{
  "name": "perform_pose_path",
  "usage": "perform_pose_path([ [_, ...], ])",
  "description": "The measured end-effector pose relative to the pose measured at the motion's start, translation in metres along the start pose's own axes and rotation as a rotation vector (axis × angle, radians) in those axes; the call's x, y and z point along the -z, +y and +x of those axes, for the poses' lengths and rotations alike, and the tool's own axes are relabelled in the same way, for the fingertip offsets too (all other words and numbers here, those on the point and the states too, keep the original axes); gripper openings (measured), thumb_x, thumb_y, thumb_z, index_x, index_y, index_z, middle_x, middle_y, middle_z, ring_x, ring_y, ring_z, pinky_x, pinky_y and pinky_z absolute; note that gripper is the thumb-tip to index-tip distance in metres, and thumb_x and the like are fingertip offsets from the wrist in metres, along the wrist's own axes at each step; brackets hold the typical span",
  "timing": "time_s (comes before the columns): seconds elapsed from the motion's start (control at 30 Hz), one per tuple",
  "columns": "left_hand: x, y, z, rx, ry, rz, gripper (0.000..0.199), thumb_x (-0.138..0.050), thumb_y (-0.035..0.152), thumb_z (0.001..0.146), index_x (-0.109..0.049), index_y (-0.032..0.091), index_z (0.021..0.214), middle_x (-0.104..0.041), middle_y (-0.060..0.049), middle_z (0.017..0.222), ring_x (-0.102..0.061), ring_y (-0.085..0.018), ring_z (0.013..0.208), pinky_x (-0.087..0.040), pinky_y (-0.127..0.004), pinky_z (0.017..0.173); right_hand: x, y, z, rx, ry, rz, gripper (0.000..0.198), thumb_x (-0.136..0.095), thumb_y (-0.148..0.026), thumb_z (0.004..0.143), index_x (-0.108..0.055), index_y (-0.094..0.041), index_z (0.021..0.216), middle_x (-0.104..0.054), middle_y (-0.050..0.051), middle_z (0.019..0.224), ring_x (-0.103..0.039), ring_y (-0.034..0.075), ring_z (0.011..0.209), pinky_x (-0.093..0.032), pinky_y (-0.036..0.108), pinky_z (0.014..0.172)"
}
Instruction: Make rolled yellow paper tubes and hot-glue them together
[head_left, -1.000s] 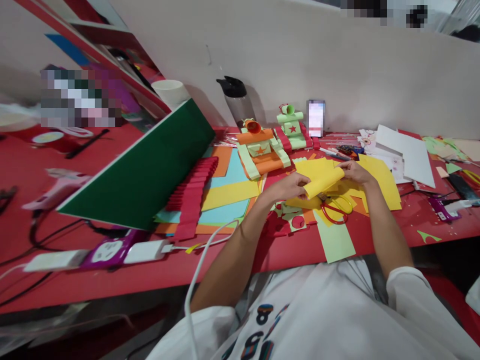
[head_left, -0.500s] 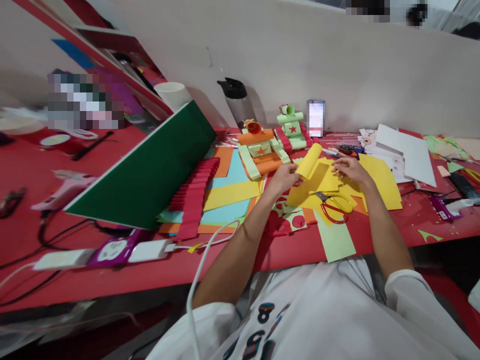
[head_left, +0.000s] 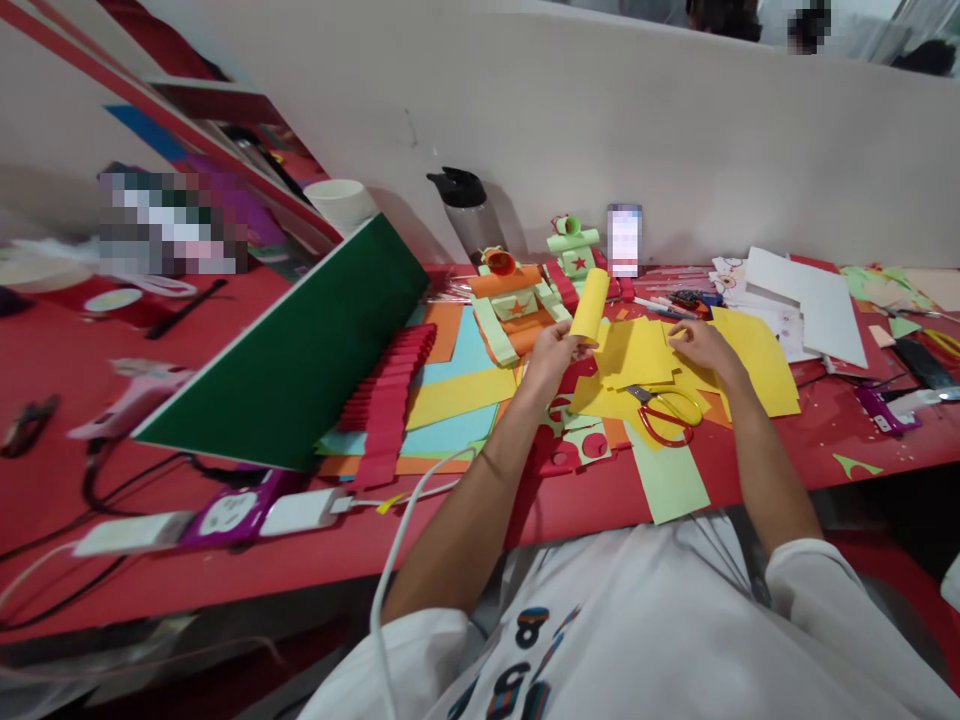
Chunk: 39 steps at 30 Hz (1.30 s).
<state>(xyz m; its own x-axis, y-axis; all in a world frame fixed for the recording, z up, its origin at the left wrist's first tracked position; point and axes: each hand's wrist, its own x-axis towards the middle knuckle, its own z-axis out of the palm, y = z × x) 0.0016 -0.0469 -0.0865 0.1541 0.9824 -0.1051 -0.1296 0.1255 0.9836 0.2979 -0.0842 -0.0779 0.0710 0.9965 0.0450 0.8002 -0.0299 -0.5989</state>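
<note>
My left hand is closed around the lower end of a yellow paper roll, which leans upward to the right. My right hand hovers over or rests on yellow paper sheets, its fingers loosely bent and apart, with nothing visible in them. Below the sheets lie scissors with red and yellow handles. Just beyond my left hand stands an orange and green paper figure with a star, and behind it a green and red one.
A green board leans at the left, beside a red pleated paper strip. A bottle and a phone stand by the wall. A white cable crosses the front edge near a purple power strip.
The yellow roll has moved left and tilted more upright in my left hand. My right hand has shifted slightly over the yellow sheets, away from the roll.
</note>
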Motion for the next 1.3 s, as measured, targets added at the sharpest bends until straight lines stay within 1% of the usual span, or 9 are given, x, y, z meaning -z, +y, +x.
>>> perform_pose_path([
  [0.23,0.001,-0.002,0.002,-0.021,0.024,0.007,0.030,-0.065,0.019,0.063,-0.070,0.016,0.092,-0.075,-0.004,0.073,-0.069,-0.015,0.064,-0.053,-0.024,0.063,-0.022,0.001,0.001,0.027,-0.106,0.139,0.050,-0.075,-0.036,0.086,-0.066,-0.023,0.133,-0.072,0.003,0.089,-0.067,0.020,0.072,-0.050,0.031,0.068],
  [0.4,0.007,0.002,0.006,-0.050,0.067,-0.002,0.026,-0.065,0.019,0.064,-0.070,0.016,0.089,-0.075,-0.005,0.073,-0.067,-0.015,0.062,-0.052,-0.023,0.060,-0.024,-0.001,0.006,0.038,-0.058,0.383,0.045,-0.075,-0.034,0.079,-0.070,-0.023,0.123,-0.066,0.001,0.088,-0.061,0.017,0.071,-0.050,0.029,0.063],
  [0.57,0.012,0.007,0.007,-0.077,0.094,-0.030,0.025,-0.062,0.017,0.064,-0.069,0.016,0.088,-0.075,-0.005,0.070,-0.069,-0.016,0.063,-0.052,-0.023,0.059,-0.006,-0.003,0.009,0.019,0.132,0.687,0.045,-0.076,-0.040,0.075,-0.068,-0.024,0.117,-0.059,-0.003,0.080,-0.056,0.015,0.071,-0.050,0.026,0.061],
  [0.67,0.015,0.008,0.008,-0.091,0.088,-0.043,0.025,-0.062,0.018,0.064,-0.070,0.016,0.088,-0.073,-0.003,0.067,-0.066,-0.013,0.059,-0.051,-0.022,0.058,-0.001,-0.004,0.011,-0.014,0.210,0.759,0.043,-0.076,-0.042,0.074,-0.066,-0.024,0.111,-0.052,-0.005,0.075,-0.053,0.013,0.068,-0.050,0.024,0.061],
  [0.77,0.017,0.008,0.008,-0.112,0.102,-0.051,0.025,-0.063,0.020,0.064,-0.070,0.017,0.088,-0.071,-0.001,0.066,-0.066,-0.013,0.059,-0.052,-0.022,0.059,-0.007,-0.008,0.010,-0.010,0.169,0.762,0.039,-0.077,-0.040,0.073,-0.066,-0.023,0.106,-0.051,-0.005,0.075,-0.053,0.013,0.068,-0.051,0.024,0.061],
  [0.9,0.017,0.008,0.006,-0.125,0.083,-0.026,0.026,-0.064,0.018,0.064,-0.071,0.017,0.089,-0.074,-0.003,0.071,-0.069,-0.015,0.065,-0.056,-0.025,0.064,-0.025,-0.017,0.006,0.019,0.042,0.667,0.035,-0.077,-0.038,0.076,-0.066,-0.023,0.105,-0.060,-0.001,0.085,-0.060,0.015,0.071,-0.054,0.027,0.062],
  [1.03,0.012,0.008,0.003,-0.128,0.066,-0.014,0.027,-0.066,0.019,0.063,-0.071,0.015,0.089,-0.076,-0.005,0.073,-0.069,-0.015,0.063,-0.055,-0.025,0.062,-0.032,-0.021,0.002,0.019,0.002,0.486,0.037,-0.061,-0.043,0.096,-0.061,-0.025,0.128,-0.064,-0.001,0.083,-0.061,0.016,0.065,-0.054,0.030,0.066],
  [1.13,0.007,0.007,0.003,-0.121,0.069,-0.019,0.027,-0.065,0.019,0.062,-0.071,0.015,0.087,-0.076,-0.004,0.070,-0.067,-0.014,0.059,-0.053,-0.023,0.059,-0.030,-0.023,0.000,0.025,0.106,0.152,0.039,-0.058,-0.033,0.098,-0.060,-0.023,0.136,-0.071,0.003,0.092,-0.067,0.022,0.082,-0.054,0.035,0.080],
  [1.3,0.000,0.001,0.004,-0.119,0.085,-0.006,0.025,-0.063,0.019,0.061,-0.070,0.016,0.085,-0.074,-0.001,0.067,-0.064,-0.013,0.055,-0.051,-0.021,0.057,-0.035,-0.034,-0.005,-0.002,-0.032,-0.246,0.056,-0.063,-0.031,0.096,-0.053,-0.016,0.149,-0.076,0.015,0.115,-0.071,0.032,0.105,-0.052,0.041,0.094],
])
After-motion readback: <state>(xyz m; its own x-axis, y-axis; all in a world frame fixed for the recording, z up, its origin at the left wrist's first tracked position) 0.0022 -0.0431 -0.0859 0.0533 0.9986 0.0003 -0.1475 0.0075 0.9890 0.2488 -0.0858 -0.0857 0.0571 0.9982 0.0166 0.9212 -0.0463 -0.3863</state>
